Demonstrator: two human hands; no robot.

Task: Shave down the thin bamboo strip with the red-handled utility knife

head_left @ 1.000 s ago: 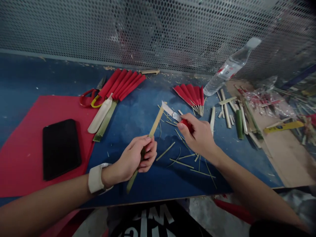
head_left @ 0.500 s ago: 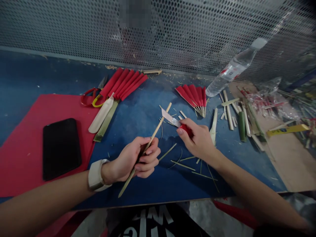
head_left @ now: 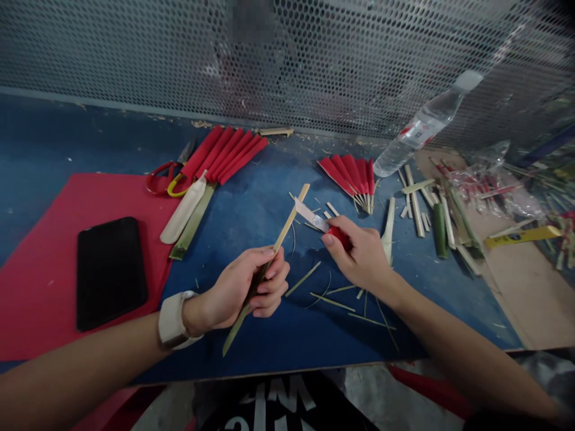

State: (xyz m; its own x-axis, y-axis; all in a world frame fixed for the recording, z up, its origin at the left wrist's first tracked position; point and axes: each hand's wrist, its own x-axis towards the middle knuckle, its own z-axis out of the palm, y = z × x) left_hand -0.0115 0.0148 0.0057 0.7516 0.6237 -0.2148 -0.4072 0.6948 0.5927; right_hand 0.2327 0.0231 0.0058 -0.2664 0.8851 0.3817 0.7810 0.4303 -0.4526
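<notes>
Shaving, as judged: one wooden strip (head_left: 290,226), slanting above the tabletop (head_left: 242,206) near the middle of its near edge. Good work is calling for a shallow blade angle, light even pressure, and a left thumb well behind the cutting edge. Left hand (head_left: 256,284): fingers are curling closed around the strip's middle, its upper end pointing toward the far edge. Right hand (head_left: 366,248): fingers are gripping the red handle of one knife (head_left: 340,235), its blade pointing leftward, seemingly touching the strip near that upper end. Forearms: both are slanting inward over the near edge, one from each side.
</notes>
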